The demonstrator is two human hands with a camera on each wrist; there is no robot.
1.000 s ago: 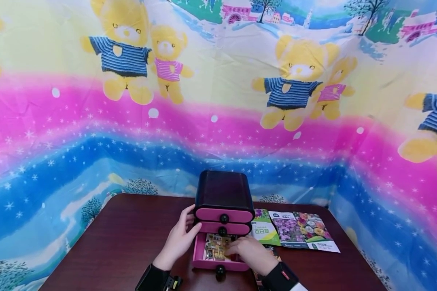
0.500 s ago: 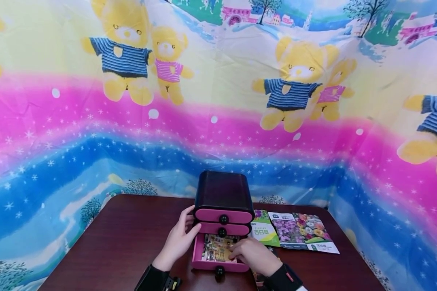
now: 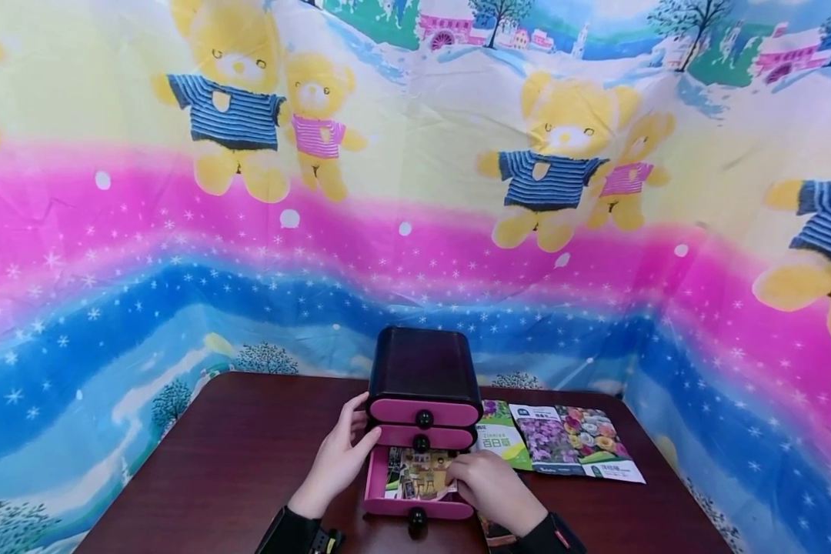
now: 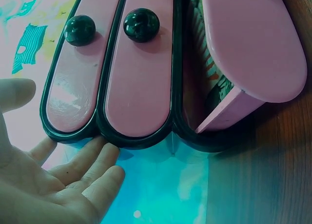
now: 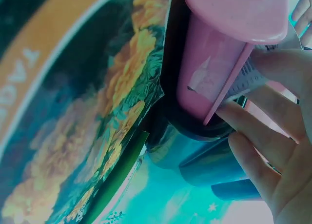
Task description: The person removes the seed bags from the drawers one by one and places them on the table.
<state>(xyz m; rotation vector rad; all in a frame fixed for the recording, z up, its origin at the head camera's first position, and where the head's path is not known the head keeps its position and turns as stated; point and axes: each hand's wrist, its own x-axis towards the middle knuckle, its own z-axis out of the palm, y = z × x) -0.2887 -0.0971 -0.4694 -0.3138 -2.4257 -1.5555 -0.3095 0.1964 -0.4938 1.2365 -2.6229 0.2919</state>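
Observation:
A small black chest [image 3: 425,369] with pink drawer fronts stands on the table. Its bottom drawer [image 3: 415,506] is pulled out; the two above are closed. In that drawer lies a glossy printed packet [image 3: 415,471] picturing a room with furniture. My right hand [image 3: 485,485] reaches over the drawer's right side and pinches the packet's near right corner, which is lifted and bent up. Part of its printed back [image 5: 247,80] shows beside the thumb in the right wrist view. My left hand [image 3: 339,458], fingers extended, rests against the chest's left side.
Flower seed packets lie right of the chest: a green and white one [image 3: 502,438], a purple-flowered one [image 3: 548,440] and a multicoloured one [image 3: 595,438]. Another packet with orange flowers [image 5: 122,87] lies close by my right wrist. A bear-printed cloth [image 3: 402,269] hangs behind the table [image 3: 263,431].
My right hand has drawn slightly to the right and its fingers have lifted the packet's corner, which lay flatter before. The left hand stays against the chest.

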